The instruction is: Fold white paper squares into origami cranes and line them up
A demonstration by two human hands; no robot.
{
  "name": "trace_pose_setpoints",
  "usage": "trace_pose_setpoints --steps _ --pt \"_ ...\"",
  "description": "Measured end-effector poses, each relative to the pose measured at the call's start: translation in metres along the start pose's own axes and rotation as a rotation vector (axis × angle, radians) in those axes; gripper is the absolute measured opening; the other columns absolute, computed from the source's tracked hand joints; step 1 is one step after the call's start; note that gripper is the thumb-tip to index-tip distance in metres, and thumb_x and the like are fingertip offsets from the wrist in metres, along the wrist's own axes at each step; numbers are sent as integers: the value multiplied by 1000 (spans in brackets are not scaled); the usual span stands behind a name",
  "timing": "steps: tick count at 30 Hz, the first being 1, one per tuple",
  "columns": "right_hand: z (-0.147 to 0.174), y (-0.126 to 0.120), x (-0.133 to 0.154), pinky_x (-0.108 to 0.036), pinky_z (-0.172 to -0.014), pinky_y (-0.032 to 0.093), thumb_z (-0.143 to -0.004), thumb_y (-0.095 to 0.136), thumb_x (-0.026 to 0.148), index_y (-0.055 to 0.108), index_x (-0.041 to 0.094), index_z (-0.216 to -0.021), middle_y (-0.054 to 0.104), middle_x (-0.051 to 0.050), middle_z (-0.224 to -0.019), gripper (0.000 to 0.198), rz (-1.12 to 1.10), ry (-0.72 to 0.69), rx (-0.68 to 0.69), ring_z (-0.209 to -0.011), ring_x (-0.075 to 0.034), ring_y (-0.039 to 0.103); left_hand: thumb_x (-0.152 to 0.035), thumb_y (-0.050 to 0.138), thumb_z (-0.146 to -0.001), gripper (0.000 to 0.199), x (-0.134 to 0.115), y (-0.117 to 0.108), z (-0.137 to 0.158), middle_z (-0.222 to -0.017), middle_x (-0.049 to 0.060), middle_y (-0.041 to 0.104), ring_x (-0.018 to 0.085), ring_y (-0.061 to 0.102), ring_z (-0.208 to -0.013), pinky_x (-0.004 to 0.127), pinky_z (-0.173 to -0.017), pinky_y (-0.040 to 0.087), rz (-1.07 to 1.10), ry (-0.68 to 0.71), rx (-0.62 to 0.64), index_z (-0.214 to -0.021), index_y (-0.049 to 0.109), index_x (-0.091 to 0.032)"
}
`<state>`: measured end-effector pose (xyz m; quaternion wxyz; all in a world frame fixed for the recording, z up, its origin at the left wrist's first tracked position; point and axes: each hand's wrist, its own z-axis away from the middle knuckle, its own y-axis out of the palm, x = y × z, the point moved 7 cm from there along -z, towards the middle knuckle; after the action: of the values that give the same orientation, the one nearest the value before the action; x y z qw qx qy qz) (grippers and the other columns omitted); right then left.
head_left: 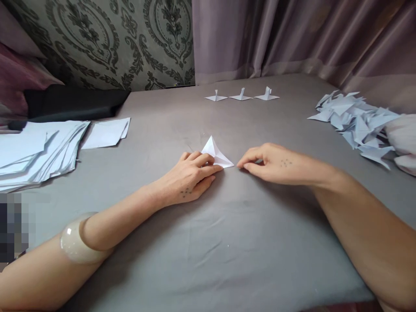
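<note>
A small white folded paper (218, 159) lies on the grey cloth in the middle, its tip pointing away from me and one corner out to the right. My left hand (196, 173) comes over its near left side, fingers bent and pressing it against the cloth; that side of the paper is hidden beneath them. Just right of the paper's right corner, my right hand (268, 162) rests low over the cloth. Its thumb and forefinger come together at the tips, with no paper visible in them and a small gap to the folded sheet.
Three folded paper cranes (241, 95) stand in a row at the back. A heap of similar paper pieces (360, 119) lies at right, beside a pale cloth bundle (404, 141). At left are stacked white sheets (42, 151), a smaller pile (105, 133) and a black cloth (74, 103).
</note>
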<state>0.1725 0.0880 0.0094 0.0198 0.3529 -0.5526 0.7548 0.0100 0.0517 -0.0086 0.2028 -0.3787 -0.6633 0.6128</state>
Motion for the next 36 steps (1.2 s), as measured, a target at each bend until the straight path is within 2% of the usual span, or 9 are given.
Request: trace_pose_setpoints --steps 2,8,13,16,19,23,26,29,36 --pt "-8 3 -16 -24 -59 43 -80 52 22 75 25 -88 73 2 -82 25 -94 99 13 -68 -15 63 -24 41 -95 36 -1 0 -2 -115 10 59 24 52 -100 39 -86 36 -5 -7 10 -126 59 -23" --pt "-27 9 -36 -25 -67 47 -77 55 18 73 19 -89 74 -4 -84 22 -321 191 -198 -73 -15 65 -24 41 -94 39 -3 3 -6 -109 10 58 22 53 -95 39 -84 36 -54 -4 8 -129 57 -27" --pt "-31 19 -19 -27 -71 46 -79 56 25 72 21 -89 73 -2 -85 20 -345 74 -292 -77 -16 64 -24 43 -94 32 -8 -1 -6 -102 9 63 21 57 -91 38 -84 38 -104 33 -121 -120 61 -22" --pt "-28 25 -7 -27 -66 45 -80 58 37 71 21 -83 71 -1 -78 21 -344 13 -299 -70 -15 60 -25 43 -95 24 -4 -4 -4 -91 7 67 19 60 -83 35 -80 40 -79 -14 -211 -107 61 -15" --pt "-26 30 -1 -27 -64 43 -78 61 41 70 21 -80 68 0 -74 22 -360 -12 -305 -65 -13 56 -25 44 -95 20 1 -8 -1 -82 6 65 18 59 -75 33 -74 43 -87 -68 -285 -102 58 -14" --pt "-27 35 3 -28 -64 43 -80 58 40 69 21 -81 68 0 -75 22 -386 -61 -291 -66 -14 56 -27 45 -95 24 5 -17 3 -102 12 60 21 54 -90 34 -79 45 -176 -62 -404 -112 59 -16" --pt "-29 36 3 -28 -67 44 -79 58 37 69 19 -83 69 -2 -78 21 -431 -73 -281 -69 -15 57 -24 46 -95 24 4 -20 5 -108 12 59 22 50 -94 37 -84 44 -234 -15 -450 -111 63 -20" --pt "-31 37 4 -28 -67 43 -78 58 35 68 18 -84 68 -3 -78 21 -488 -75 -255 -70 -15 58 -24 47 -95 23 4 -20 4 -112 11 61 23 49 -101 39 -88 42 -265 7 -461 -107 67 -21" --pt "-28 35 17 -26 -66 41 -76 57 34 65 16 -80 63 0 -72 20 -583 -125 -195 -66 -12 54 -32 52 -94 27 0 -23 5 -125 10 62 25 48 -118 40 -97 33 -241 19 -472 -117 63 -22"
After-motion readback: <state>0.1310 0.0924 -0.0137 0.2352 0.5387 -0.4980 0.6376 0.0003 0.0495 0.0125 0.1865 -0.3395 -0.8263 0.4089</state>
